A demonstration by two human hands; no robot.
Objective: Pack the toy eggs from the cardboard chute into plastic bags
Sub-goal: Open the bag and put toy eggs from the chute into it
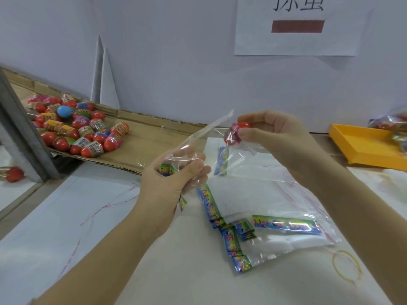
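wall (176, 51): white | paper sign (295, 40): on wall, upper R, red-brown bar | table (105, 221): white top | metal post (19, 128): grey, far L

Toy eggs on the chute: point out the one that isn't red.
The plain blue egg toward the upper left of the pile on the cardboard chute; the others show red shells, most with printed wrappers.

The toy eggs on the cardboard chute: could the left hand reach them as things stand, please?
Probably not at once: the left hand grips the plastic bag, so it is busy, though nothing stands between it and the toy eggs on the cardboard chute.
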